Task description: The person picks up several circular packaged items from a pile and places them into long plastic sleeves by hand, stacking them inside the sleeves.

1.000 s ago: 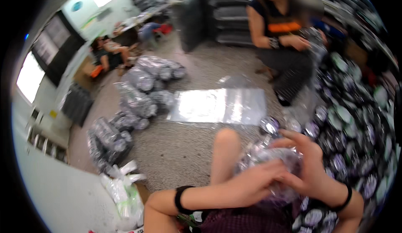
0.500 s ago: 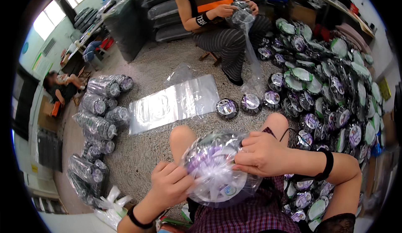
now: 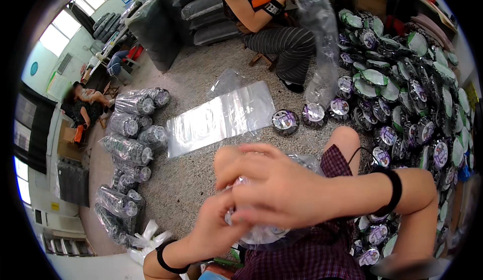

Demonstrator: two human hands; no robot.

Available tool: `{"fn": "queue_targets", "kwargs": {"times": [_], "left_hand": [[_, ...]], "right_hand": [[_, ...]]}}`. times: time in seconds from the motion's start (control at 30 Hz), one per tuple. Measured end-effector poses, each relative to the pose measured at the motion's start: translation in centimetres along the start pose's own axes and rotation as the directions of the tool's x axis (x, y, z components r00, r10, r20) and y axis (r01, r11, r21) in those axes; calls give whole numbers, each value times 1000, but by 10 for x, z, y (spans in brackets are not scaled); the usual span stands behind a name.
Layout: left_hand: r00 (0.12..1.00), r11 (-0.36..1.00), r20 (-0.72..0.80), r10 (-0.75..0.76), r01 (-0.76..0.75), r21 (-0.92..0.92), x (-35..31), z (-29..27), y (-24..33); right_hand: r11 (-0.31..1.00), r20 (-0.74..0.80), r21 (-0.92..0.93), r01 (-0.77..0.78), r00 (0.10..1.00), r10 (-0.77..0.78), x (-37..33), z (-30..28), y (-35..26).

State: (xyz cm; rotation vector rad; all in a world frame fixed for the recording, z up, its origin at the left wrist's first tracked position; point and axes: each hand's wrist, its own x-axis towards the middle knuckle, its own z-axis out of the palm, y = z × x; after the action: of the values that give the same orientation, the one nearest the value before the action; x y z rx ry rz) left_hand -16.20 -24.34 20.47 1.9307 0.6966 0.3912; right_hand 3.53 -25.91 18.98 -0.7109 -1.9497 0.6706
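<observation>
A clear plastic bag (image 3: pixel 264 234) with a round white-and-purple labelled package inside sits in my lap, mostly covered by my hands. My left hand (image 3: pixel 216 224) is closed on the gathered top of the bag. Over it reaches my right hand (image 3: pixel 276 184), its fingers curled round the same spot and slightly blurred. The bag's neck is hidden between the two hands.
A flat clear plastic sheet (image 3: pixel 221 116) lies on the floor ahead, with round packages (image 3: pixel 285 122) beside it. Bagged rolls (image 3: pixel 128 149) are stacked at left. A large heap of round packages (image 3: pixel 397 94) fills the right. Across sits a person (image 3: pixel 261 8) holding long clear plastic (image 3: pixel 322 43).
My right hand has moved left across the bag to meet my left hand; before, they gripped opposite sides. The view has shifted a little. The other person's plastic now hangs lower and wider.
</observation>
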Motion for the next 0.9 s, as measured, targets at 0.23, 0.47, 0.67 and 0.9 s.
{"fn": "queue_targets", "kwargs": {"times": [0.23, 0.47, 0.67, 0.9], "left_hand": [[887, 670, 130, -444, 425, -608, 3, -11, -7], [942, 708, 48, -331, 282, -648, 7, -9, -6], [776, 615, -141, 615, -360, 702, 23, -15, -27], [893, 680, 4, 449, -345, 647, 7, -1, -25]], "right_hand": [[965, 345, -186, -183, 908, 239, 4, -16, 1], [872, -11, -479, 99, 993, -119, -38, 8, 6], [943, -31, -189, -274, 961, 274, -13, 10, 3], [951, -63, -300, -73, 996, 57, -4, 1, 44]]}}
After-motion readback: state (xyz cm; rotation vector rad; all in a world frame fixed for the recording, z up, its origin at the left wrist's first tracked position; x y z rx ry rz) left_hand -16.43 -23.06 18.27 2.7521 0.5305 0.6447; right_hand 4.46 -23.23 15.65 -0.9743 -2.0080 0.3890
